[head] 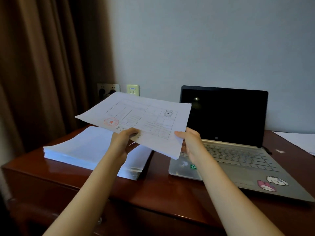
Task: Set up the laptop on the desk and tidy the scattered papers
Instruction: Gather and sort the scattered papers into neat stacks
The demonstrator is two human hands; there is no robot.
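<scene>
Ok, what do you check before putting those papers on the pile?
1. Left grip and right grip both hold the papers: ok.
2. Papers' edges lined up: cannot tell.
3. Visible top of the pile bare: ok.
4. Laptop open on the desk: ok.
5. Every loose sheet gathered: not ok, one sheet lies right of the laptop.

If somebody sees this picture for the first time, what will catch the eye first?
First comes the printed form with a red stamp, held in mid-air at the centre by the left hand and the right hand. Behind it on the right, an open laptop with a dark screen stands on the reddish desk. On the left lies a thick paper stack.
</scene>
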